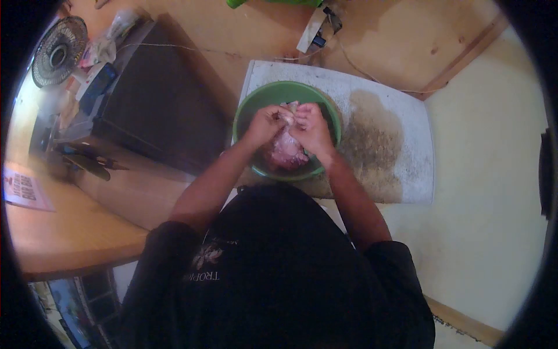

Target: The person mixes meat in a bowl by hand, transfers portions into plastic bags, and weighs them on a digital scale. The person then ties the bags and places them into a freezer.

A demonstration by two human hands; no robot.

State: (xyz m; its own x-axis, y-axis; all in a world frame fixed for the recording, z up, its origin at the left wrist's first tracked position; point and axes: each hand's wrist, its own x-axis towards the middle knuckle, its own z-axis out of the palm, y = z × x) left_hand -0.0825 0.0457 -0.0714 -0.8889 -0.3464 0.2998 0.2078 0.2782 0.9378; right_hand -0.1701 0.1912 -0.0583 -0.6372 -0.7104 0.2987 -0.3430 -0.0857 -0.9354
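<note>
Item under inspection: a lump of raw meat point(286, 151), pink and glistening, lying in the bottom of a green bowl point(249, 113) and rising towards its 12 o'clock rim. The left hand point(264, 124) and the right hand point(314, 129) meet over the upper end of the lump. The fingers of both are curled inward and bunched, pinching a paler edge of the meat between them at about 12 o'clock in the bowl. The exact contact of each fingertip is too small to make out. Assessment of handling: the piece looks soft, limp and wet, so it is likely to be slippery and to sag or stretch when lifted by one edge. It appears moderately heavy for its size and not fragile, though thin pale parts could tear. A firm hold around the thick pink body, with the second hand on the pale edge, seems the surest grip. The bowl stands on a white slab point(415, 174), which carries a dark, gritty stain point(372, 142) at 3 o'clock from the bowl. At 9 o'clock from the bowl stands a dark cabinet point(157, 110), with a small fan point(58, 51) beyond it at 10 o'clock. Dark knives point(87, 161) lie at 9 o'clock on a wooden worktop point(70, 232), and a printed sheet point(23, 189) rests at its far left edge. The person's dark shirt point(279, 267) fills the 6 o'clock area.
</note>
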